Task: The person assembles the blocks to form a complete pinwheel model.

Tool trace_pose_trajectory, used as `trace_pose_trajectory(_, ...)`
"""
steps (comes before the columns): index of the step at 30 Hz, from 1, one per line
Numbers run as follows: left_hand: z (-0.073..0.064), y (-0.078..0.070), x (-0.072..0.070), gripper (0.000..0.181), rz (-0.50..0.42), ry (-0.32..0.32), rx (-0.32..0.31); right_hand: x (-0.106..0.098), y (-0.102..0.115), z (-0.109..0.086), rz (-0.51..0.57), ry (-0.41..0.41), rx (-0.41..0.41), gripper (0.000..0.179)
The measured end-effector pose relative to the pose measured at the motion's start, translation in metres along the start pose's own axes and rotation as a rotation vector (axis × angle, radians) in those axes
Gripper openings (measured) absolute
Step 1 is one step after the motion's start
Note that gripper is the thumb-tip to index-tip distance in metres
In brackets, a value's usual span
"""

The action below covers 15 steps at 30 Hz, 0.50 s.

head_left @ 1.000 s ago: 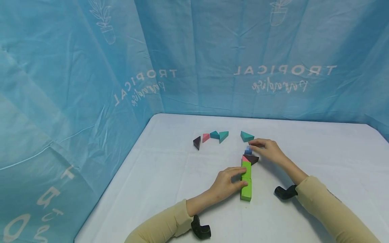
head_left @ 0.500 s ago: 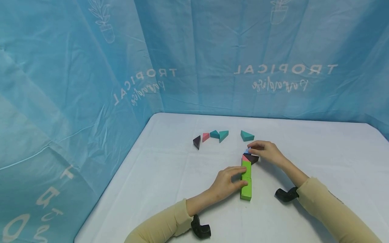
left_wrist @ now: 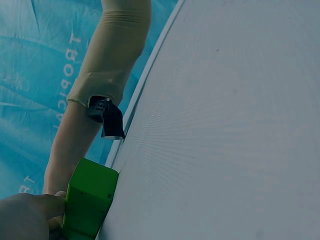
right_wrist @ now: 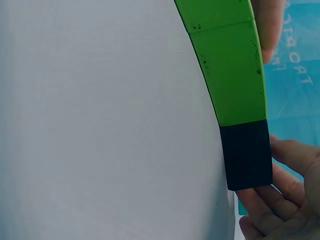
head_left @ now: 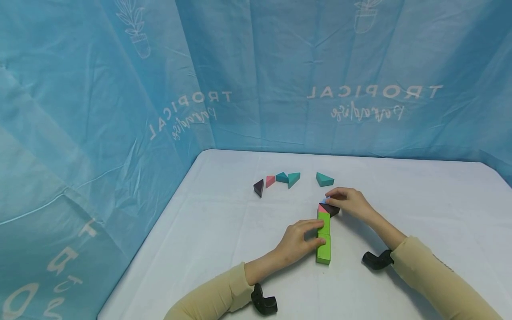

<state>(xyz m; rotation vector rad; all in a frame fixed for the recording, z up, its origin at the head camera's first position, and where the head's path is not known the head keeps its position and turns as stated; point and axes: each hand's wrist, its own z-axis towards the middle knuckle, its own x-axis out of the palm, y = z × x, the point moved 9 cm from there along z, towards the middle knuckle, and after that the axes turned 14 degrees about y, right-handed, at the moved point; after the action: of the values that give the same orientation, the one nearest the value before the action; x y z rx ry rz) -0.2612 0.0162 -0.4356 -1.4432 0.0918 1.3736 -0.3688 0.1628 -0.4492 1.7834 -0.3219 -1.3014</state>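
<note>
Two bright green blocks lie end to end in a line on the white table. My left hand rests against their left side, one finger on the far block and the thumb on the near one. Beyond them sit a pink triangular block and a dark triangular block, side by side. My right hand pinches a small blue block at the far edge of the dark one, its fingers partly hiding it. The right wrist view shows the dark block flush against the green end.
Farther back lies a teal triangular block. To its left are two more teal blocks, a pink block and a dark triangular block. A blue printed curtain hangs behind and left of the table.
My right hand has closed in on the blue block and drawn it nearer, up to the dark and pink blocks. The left hand has stayed on the green blocks.
</note>
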Motion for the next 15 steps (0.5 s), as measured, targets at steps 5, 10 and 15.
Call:
trace_pose_trajectory(5, 0.000, -0.001, -0.001, 0.043, 0.006, -0.004, 0.006, 0.000, 0.000, 0.000, 0.000, -0.005, 0.013, 0.034)
trace_pose_trajectory(10, 0.000, 0.000, 0.000, 0.043, -0.005, 0.002, -0.004, -0.011, 0.004, 0.000, -0.021, -0.054, 0.038, 0.041)
trace_pose_trajectory(15, 0.000, -0.001, 0.000, 0.043, -0.019, 0.003, -0.002, -0.039, 0.010, 0.009, 0.025, -0.146, 0.022, 0.044)
